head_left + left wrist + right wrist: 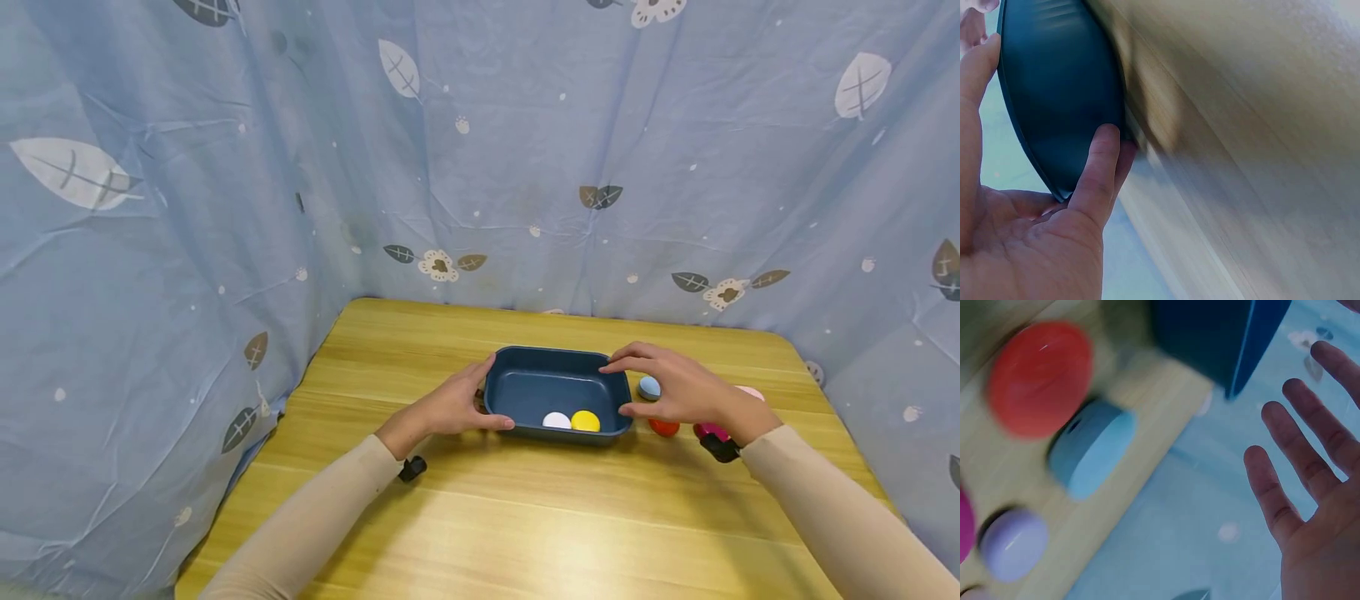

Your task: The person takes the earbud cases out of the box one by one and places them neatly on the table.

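Observation:
A dark blue rectangular tray [558, 390] sits on the wooden table, with a white round piece [557, 420] and a yellow round piece [585, 421] inside near its front wall. My left hand [459, 406] holds the tray's left end, thumb at the front rim and fingers by the back corner. In the left wrist view, fingertips press the tray's outer wall [1066, 87]. Around the right end, my right hand [667, 387] is spread, fingers apart and holding nothing. Beside it lie a red round piece [1041, 378] and a light blue round, cap-like piece [1092, 450].
Further right are a magenta round piece [711, 431], a pale pink one [750, 392] and, in the right wrist view, a lilac one [1014, 545]. Both wrists carry black camera mounts [720, 447]. A patterned blue curtain [510, 167] surrounds the table [525, 517] at the back and sides.

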`<state>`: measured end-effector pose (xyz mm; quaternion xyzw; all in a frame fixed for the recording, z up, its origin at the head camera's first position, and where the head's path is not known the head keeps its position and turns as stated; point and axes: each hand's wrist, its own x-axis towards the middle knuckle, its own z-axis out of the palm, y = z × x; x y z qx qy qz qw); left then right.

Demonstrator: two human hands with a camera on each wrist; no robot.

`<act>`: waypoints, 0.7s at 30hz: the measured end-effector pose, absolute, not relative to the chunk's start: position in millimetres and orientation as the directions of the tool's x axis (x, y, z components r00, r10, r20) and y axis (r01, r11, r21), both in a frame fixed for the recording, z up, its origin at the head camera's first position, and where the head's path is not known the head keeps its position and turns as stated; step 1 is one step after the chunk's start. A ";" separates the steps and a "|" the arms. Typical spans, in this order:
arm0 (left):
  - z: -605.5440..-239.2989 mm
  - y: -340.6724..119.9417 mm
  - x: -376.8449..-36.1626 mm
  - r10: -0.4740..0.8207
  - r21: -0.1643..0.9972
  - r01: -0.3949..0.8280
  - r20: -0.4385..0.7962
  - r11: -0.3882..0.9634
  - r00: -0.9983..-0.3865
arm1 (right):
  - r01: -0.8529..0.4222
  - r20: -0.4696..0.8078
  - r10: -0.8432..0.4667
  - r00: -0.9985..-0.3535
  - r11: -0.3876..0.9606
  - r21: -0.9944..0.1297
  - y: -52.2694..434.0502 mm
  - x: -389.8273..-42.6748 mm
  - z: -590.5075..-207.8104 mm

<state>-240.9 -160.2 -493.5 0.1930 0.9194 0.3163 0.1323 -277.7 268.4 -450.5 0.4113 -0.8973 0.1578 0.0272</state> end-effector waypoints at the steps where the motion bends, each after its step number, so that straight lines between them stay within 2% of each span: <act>1: -493.4 -160.0 -240.8 0.438 0.631 0.271 -0.121 0.727 -0.891 | -0.757 0.176 -0.741 -0.648 0.601 -0.258 262.8 -279.6 -450.5; 8: -493.6 -159.5 -241.4 0.437 0.637 0.269 -0.119 0.722 -0.891 | -0.809 0.121 -0.812 -0.572 0.532 -0.250 226.2 -293.2 -446.6; 21: -496.1 -159.6 -244.7 0.445 0.634 0.277 -0.119 0.722 -0.888 | -0.828 -0.102 -0.883 -0.458 0.466 -0.313 177.8 -310.6 -446.5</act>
